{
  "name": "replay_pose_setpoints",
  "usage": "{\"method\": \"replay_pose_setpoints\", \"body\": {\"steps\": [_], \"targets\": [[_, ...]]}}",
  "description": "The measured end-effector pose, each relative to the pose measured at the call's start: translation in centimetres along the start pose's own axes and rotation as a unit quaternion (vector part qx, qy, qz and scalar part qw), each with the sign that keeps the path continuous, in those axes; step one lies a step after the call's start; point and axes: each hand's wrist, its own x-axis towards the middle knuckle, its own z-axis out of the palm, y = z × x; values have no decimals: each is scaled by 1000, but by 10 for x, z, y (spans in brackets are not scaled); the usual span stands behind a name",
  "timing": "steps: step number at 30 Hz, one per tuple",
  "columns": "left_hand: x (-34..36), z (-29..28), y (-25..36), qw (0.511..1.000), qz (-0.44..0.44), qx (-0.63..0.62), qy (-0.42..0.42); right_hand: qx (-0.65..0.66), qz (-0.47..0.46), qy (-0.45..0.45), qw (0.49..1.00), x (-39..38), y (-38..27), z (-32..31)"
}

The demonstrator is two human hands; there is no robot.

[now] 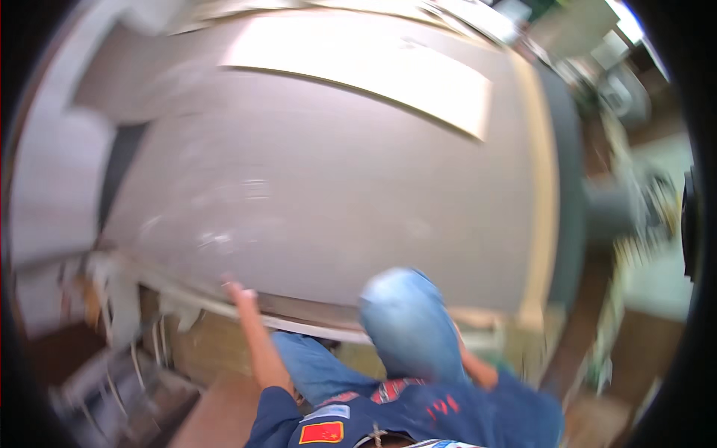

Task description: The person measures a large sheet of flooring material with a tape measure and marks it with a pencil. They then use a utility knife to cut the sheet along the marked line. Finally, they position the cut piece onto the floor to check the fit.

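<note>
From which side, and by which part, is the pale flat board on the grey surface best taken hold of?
The pale board seems best gripped by its long near edge, from the near side: it lies flat on the grey surface, with that edge toward the camera and its narrow side showing. Any gap underneath is too blurred to tell.

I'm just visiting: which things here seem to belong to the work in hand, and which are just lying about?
Seemingly in the work:
- broad grey surface, with the left hand at its near edge; contact is too blurred to tell

Seemingly just lying about:
- pale panel, toward the far side
- tan strip, along the right side
</note>
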Motion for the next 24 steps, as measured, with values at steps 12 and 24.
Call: {"method": "replay_pose_setpoints", "body": {"steps": [12, 24], "targets": [[-34, 20, 16, 990, 61, -40, 119, 186, 236, 371, 879, 149, 328, -193], [-21, 9, 12, 987, 91, -54, 117, 248, 183, 382, 871, 179, 271, -173]]}}
